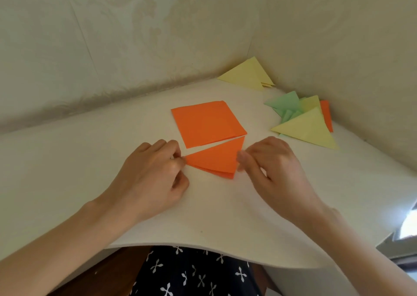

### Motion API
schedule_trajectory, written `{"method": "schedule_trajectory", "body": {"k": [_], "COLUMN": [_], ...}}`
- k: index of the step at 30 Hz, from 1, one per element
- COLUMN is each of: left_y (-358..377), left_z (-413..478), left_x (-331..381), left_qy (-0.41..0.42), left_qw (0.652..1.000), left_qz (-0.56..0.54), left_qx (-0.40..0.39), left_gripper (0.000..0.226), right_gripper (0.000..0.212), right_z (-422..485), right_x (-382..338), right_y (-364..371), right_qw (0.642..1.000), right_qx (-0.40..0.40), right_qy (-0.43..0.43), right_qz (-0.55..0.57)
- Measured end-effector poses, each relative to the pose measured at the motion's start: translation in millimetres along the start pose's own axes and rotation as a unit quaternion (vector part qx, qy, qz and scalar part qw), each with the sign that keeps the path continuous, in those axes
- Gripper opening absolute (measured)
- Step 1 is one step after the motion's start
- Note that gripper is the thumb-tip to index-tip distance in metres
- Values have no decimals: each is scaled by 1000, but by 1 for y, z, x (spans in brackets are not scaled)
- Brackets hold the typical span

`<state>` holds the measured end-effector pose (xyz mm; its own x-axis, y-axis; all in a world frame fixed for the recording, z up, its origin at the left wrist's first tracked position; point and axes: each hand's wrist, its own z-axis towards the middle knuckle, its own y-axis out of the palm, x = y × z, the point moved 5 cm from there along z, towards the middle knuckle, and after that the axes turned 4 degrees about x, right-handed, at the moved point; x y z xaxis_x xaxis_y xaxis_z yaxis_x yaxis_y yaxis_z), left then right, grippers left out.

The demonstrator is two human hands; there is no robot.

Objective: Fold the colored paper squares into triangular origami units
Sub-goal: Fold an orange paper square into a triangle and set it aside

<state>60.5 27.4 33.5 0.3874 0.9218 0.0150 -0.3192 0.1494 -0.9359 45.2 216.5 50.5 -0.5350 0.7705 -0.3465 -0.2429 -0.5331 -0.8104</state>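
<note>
An orange paper folded into a triangle lies on the white table between my hands. My left hand pinches its left tip with curled fingers. My right hand sits at the triangle's right edge, fingertips touching the paper; the grip there is blurred. Just behind lies a small stack of flat orange squares.
Folded yellow triangles lean in the back corner. A pile of green, yellow and orange folded units lies at the right by the wall. Patterned wallpaper walls close the table at the back and right. The table's curved front edge is near my lap.
</note>
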Motion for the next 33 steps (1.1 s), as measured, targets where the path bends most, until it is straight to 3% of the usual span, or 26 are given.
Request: {"method": "schedule_trajectory", "body": {"k": [3,8,13,16,19,25,30,33], "left_y": [-4,5,27,28,24,22,22,22], "left_z": [14,31,34,37,38,37,40,40], "left_x": [2,-8,-8,-7,-5,-1,-3,-3], "left_qy": [-38,-158,-232,-258,-278,-272,-300,-320], "left_qw": [999,983,946,930,920,940,919,895], "left_qz": [-8,-96,-214,-244,-264,-183,-241,-300], "left_qx": [12,-11,-77,-92,-80,-89,-81,-75], "left_gripper": [46,25,26,24,23,30,21,20], "right_gripper": [37,42,65,67,69,67,67,84], "right_z": [15,8,5,4,5,2,2,4], "right_x": [1,4,8,6,5,4,7,5], "right_y": [17,38,43,39,38,39,38,38], "right_qw": [998,987,983,980,975,980,984,987], "right_qx": [-53,-135,-114,-65,-69,-100,-109,-74], "right_qy": [31,33,78,103,121,117,100,119], "right_qz": [-30,-83,-122,-155,-171,-123,-100,-75]}}
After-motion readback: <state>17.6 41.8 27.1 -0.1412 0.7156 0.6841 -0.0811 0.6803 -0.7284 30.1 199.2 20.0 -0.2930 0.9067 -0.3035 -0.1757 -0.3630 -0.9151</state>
